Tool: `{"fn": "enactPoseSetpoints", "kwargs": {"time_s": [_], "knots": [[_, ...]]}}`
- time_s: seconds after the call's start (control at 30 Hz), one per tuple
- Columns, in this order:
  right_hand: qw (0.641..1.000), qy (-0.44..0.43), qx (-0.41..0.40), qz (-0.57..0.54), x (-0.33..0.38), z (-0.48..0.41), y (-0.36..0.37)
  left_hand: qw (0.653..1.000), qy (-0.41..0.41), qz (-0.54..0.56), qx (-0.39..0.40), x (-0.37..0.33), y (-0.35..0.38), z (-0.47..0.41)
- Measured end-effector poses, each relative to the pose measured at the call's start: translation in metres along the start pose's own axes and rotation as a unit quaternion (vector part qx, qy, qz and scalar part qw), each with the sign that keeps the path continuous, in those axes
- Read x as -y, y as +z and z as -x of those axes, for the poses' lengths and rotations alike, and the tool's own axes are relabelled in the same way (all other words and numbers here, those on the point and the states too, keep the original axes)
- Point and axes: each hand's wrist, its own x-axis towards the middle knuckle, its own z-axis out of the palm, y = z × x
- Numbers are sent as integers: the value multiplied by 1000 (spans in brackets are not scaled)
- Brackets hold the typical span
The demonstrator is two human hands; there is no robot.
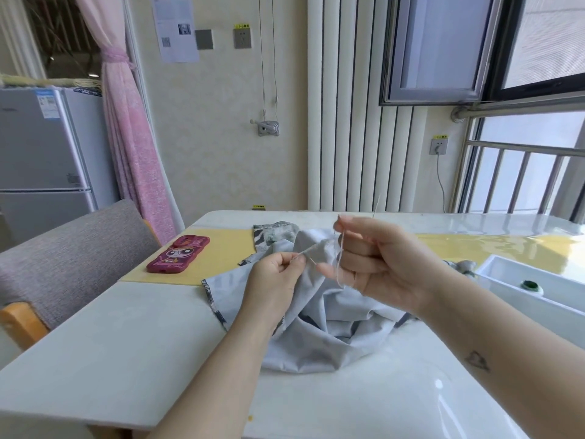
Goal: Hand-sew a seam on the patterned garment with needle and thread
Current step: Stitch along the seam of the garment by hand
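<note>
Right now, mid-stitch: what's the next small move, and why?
Probably draw the right hand up and away to tension the stitch: it holds the thin metal needle pointing upward, pale thread hangs slack below, and the left hand pinches a fold of the light grey garment.

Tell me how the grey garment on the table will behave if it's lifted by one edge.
Probably floppy: the garment lies in soft folds and droops from where the left hand pinches it. Likely light, since a fingertip pinch holds up a peak. It would probably drag and bunch along the table rather than slide as one piece.
</note>
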Motion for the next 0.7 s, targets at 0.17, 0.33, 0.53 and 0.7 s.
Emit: {"fn": "enactPoseSetpoints", "kwargs": {"time_s": [0.17, 0.33, 0.53, 0.7], "knots": [[968, 185, 167, 19, -6, 13, -15, 1000, 10, 10, -25, 0, -4, -1], [937, 241, 218, 125, -8, 16, -20, 999, 10, 27, -27, -3, -5, -2], [872, 40, -85, 479, 1, 0, -18, 997, 70, 26, -9, -9, -8, 6], [810, -20, -132, 571, 6, -17, -28, 990, 139, -7, 11, -8, -15, 12]]}}
